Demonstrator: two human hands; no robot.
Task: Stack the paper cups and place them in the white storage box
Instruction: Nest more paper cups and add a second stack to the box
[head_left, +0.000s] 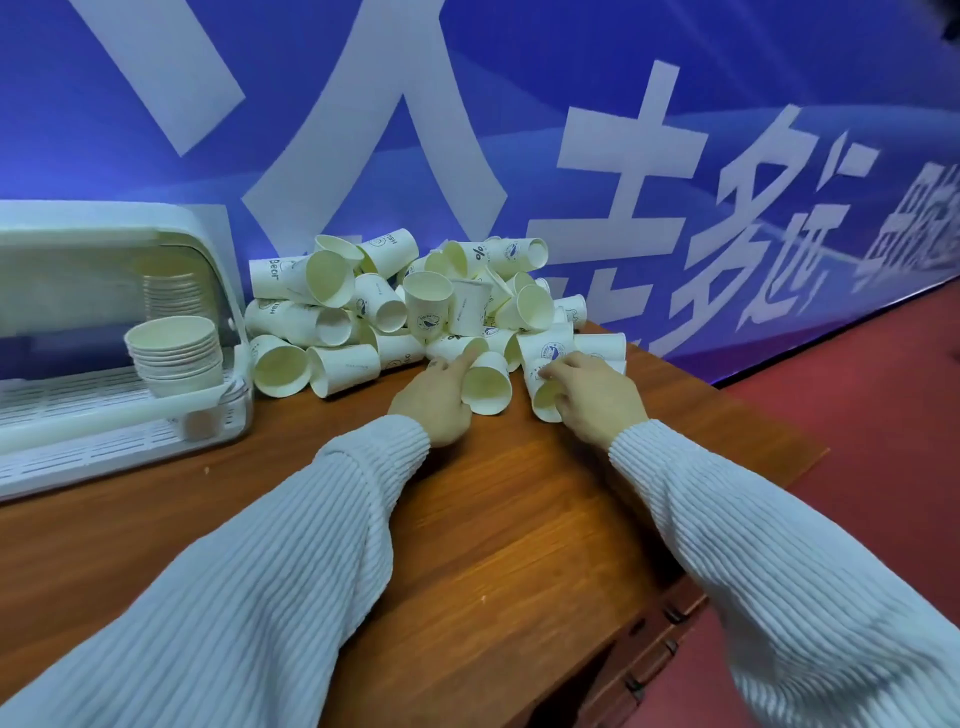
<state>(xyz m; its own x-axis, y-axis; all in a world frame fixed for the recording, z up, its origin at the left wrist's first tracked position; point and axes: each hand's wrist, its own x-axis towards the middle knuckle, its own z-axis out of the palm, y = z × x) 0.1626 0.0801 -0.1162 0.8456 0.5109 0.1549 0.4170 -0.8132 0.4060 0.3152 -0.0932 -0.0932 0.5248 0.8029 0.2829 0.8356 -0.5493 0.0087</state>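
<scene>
A heap of several white paper cups (415, 301) with blue logos lies on its sides at the back of the wooden table (493, 519). My left hand (436, 397) grips one cup (488, 384) lying with its mouth toward me, the index finger stretched along its side. My right hand (592, 395) is closed around another cup (545, 387) at the heap's right front. The white storage box (104, 415) stands at the left, open toward me. A stack of nested cups (179, 353) stands inside it, with a second stack (174, 286) behind.
A blue banner wall with large white characters (623, 182) rises right behind the heap. The table's right edge (753, 519) drops to red floor (857, 441). Drawer fronts show at the lower right corner (654, 649). White ribbed sleeves cover both forearms.
</scene>
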